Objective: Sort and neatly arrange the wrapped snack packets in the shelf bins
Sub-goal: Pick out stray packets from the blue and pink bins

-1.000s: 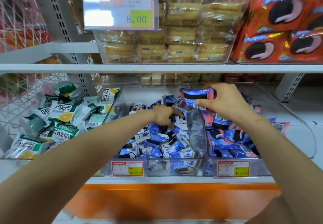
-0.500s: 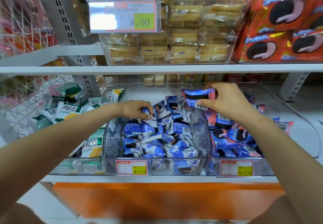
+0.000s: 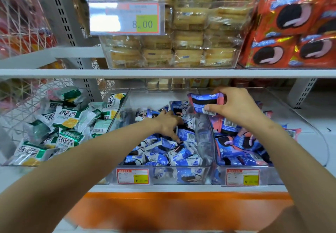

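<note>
Three clear bins stand side by side on the lower shelf. The middle bin is full of blue-and-white cookie packets. My left hand reaches down into that pile, fingers spread over the packets; whether it holds one is hidden. My right hand pinches a small stack of blue-and-pink packets above the divide between the middle and right bins. The right bin holds more blue-and-pink packets toward its front left. Green-and-white packets fill the left bin.
The upper shelf edge runs just above the bins. On it stand a clear box of wrapped cakes with a price tag and red cookie packs. Price labels hang on the bin fronts.
My left hand went from the middle of the blue-and-white pile to its left side, then back to the centre and deeper. My right hand still holds the same stack, hardly moved.
</note>
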### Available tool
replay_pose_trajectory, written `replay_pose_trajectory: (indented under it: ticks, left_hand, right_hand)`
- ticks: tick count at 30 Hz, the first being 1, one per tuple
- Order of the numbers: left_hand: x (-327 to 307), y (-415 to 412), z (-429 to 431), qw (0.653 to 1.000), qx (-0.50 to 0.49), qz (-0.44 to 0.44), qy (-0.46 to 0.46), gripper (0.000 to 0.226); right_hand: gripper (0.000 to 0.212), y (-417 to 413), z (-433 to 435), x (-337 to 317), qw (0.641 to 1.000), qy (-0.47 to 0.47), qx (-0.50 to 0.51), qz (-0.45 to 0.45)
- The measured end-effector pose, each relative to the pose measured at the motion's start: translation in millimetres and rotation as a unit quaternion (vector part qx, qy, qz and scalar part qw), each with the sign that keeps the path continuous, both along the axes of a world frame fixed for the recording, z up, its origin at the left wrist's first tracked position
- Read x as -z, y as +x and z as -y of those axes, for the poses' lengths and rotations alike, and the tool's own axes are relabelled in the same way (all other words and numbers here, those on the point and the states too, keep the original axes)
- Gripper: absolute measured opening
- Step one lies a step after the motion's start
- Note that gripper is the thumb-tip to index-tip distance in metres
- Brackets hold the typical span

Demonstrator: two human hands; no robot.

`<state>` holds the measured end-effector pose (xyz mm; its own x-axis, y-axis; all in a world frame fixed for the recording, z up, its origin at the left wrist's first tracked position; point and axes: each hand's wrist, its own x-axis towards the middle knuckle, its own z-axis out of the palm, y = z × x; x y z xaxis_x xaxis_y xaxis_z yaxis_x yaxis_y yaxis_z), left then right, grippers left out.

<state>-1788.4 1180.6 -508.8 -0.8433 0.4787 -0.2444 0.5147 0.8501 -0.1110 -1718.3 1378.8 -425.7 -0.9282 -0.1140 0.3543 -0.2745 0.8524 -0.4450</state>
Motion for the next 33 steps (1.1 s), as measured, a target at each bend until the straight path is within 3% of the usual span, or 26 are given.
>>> replay_pose_trajectory:
  ticks: [4,8,11,15,19,22,24,28,33]
  left_hand:
    - [8.8,-6.9,-0.1,0.999,0.005,-0.053,0.0,0.067]
    - [-13.5,-10.1,20.2,0.982,-0.04,-0.114,0.144,0.053]
    - [-29.0,-8.7,36.5,0.967,-0.108,-0.141,0.184,0.054]
    - [-29.6,4.1,42.5,0.98,-0.066,0.023,0.185,0.06]
    - [-33.9,5.2,59.6,0.976,-0.141,-0.03,0.165,0.072]
    - [-38.9,7.7,78.8,0.97,-0.176,0.119,0.114,0.085]
    - [-38.6,14.5,83.9,0.961,-0.177,0.181,0.111,0.082]
    - [-31.5,24.6,84.8,0.967,-0.129,0.176,0.129,0.067]
    - [-35.2,39.3,79.9,0.946,-0.089,0.254,0.182,0.064]
  right_hand:
    - [0.048,-1.0,-4.9,0.2,1.0,0.007,0.005,-0.007]
    - [0.048,-3.0,-7.3,1.7,1.0,0.003,0.005,-0.016]
    - [0.05,-4.6,-6.7,2.8,1.0,0.007,0.004,-0.014]
    - [0.049,-4.6,-1.0,4.5,1.0,0.009,0.0,-0.003]
    - [0.051,-2.8,4.2,4.6,1.0,0.011,-0.004,0.001]
    - [0.053,-3.7,6.2,5.3,1.0,0.018,-0.004,0.005]
    - [0.055,-3.9,7.0,5.4,1.0,0.024,-0.003,0.007]
    - [0.055,-4.6,8.6,5.8,1.0,0.029,-0.005,0.011]
    - [0.054,-4.7,11.1,7.6,0.999,0.032,-0.005,0.01]
